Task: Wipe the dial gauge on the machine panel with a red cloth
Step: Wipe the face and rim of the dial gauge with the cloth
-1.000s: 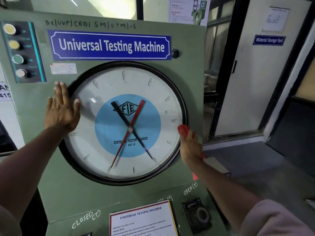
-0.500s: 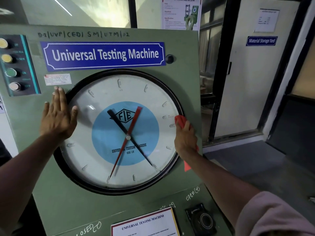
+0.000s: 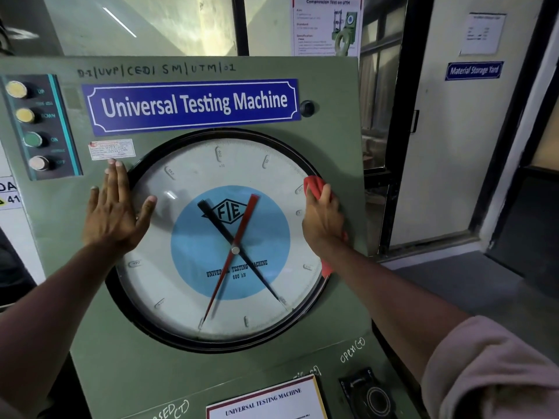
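Observation:
A large round dial gauge (image 3: 193, 285) with a black rim, white face, blue centre and red and black pointers fills the green machine panel (image 3: 127, 358). My right hand (image 3: 323, 219) presses a red cloth (image 3: 314, 186) against the glass at the dial's right edge, near the 100 mark; a corner of the cloth hangs below my wrist. My left hand (image 3: 116, 210) lies flat with fingers spread on the dial's left rim and the panel, holding nothing.
A blue "Universal Testing Machine" nameplate (image 3: 193, 104) sits above the dial. Several push buttons (image 3: 30, 125) line the panel's upper left. A black knob (image 3: 373, 397) and a label card (image 3: 266, 400) lie below. A door marked "Material Storage Yard" (image 3: 472, 122) stands to the right.
My right hand has slid the red cloth upward along the dial's right edge. My left hand stays flat on the left rim. The camera has tilted slightly up.

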`<action>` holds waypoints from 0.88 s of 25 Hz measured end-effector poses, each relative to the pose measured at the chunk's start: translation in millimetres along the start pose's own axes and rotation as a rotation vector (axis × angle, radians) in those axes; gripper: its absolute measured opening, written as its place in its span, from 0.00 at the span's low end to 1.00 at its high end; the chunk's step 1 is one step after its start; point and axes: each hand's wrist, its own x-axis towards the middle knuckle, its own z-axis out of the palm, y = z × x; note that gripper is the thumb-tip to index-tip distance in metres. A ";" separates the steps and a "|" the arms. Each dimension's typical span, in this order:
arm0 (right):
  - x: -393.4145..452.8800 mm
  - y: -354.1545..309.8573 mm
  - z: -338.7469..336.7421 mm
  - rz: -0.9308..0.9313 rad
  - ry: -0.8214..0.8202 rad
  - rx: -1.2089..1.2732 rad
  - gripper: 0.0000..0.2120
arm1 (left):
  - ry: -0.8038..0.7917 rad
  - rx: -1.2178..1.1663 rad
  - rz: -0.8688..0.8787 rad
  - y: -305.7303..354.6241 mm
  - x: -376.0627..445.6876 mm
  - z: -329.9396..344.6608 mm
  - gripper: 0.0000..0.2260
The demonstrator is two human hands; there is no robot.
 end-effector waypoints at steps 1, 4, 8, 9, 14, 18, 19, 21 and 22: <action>3.5 -6.8 -2.2 0.004 -0.004 0.008 0.33 | 0.007 0.000 -0.005 0.2 -0.1 1.1 0.40; -1.1 -0.8 1.7 -0.010 -0.012 -0.001 0.33 | 0.000 -0.007 -0.006 0.5 0.0 1.2 0.39; -0.4 5.0 -2.0 -0.032 0.021 -0.017 0.34 | 0.005 0.003 -0.002 -0.8 1.3 0.2 0.40; 3.9 -2.7 -6.0 -0.024 0.038 -0.010 0.32 | 0.002 -0.001 -0.004 -0.4 1.0 0.4 0.40; 24.5 -59.3 -22.3 -0.052 0.076 0.018 0.31 | 0.012 -0.009 0.002 -2.1 1.9 0.4 0.39; 27.9 -69.2 -23.6 -0.089 0.091 0.028 0.32 | 0.008 0.007 0.013 -5.2 2.3 0.5 0.39; 28.3 -64.8 -22.4 -0.084 0.098 0.029 0.34 | 0.001 0.006 0.013 -5.6 2.1 0.2 0.39; 28.2 -61.5 -19.9 -0.047 0.114 0.051 0.36 | -0.002 0.010 0.015 -5.7 1.5 0.5 0.39; 28.1 -64.5 -19.0 -0.025 0.113 0.075 0.35 | -0.004 0.008 0.011 -5.1 2.0 0.5 0.39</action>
